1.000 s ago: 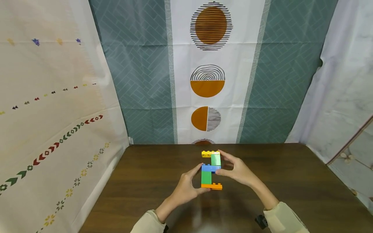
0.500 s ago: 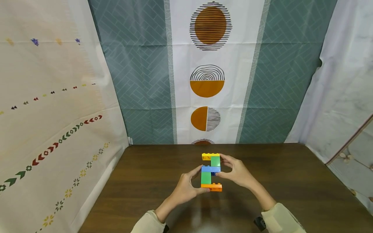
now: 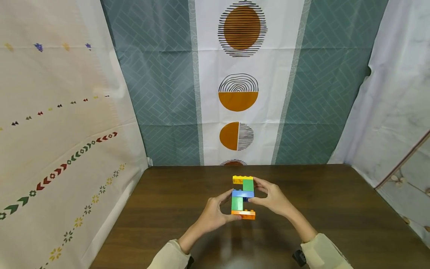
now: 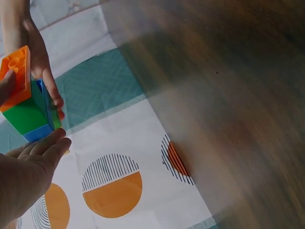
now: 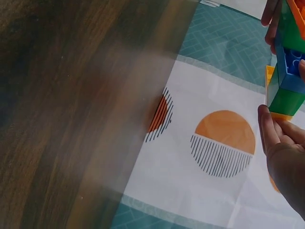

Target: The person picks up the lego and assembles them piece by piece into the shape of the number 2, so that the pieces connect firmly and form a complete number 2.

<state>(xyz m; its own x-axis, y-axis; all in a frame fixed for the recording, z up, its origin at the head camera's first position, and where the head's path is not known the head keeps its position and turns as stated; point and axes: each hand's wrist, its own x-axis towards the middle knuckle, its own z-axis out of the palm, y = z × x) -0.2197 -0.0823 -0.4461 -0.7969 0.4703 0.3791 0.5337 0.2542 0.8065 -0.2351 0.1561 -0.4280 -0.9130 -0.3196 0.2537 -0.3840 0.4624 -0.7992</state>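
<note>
A stack of toy building bricks is held up above the table between both hands. From top to bottom come a yellow brick (image 3: pixel 237 180), a green brick (image 3: pixel 248 185), a blue brick (image 3: pixel 243 194), a second green brick (image 3: pixel 237 204) and an orange brick (image 3: pixel 248 215), staggered in an S shape. My left hand (image 3: pixel 211 216) grips the lower left, thumb on the orange brick and fingertips near the blue one. My right hand (image 3: pixel 273 199) pinches the upper right, thumb under the blue brick. In the left wrist view the orange brick (image 4: pixel 19 78) shows its hollow underside.
A dark brown wooden table (image 3: pixel 161 209) lies beneath the hands. Behind it hangs a teal and white patterned cloth (image 3: pixel 168 93). Light patterned cloths stand on the left (image 3: pixel 67 149) and right. A small black object (image 3: pixel 299 257) sits at the right cuff.
The brick stack has tilted slightly and shifted a little lower over the last second, with both hands keeping their hold. Since half a second ago almost nothing differs.
</note>
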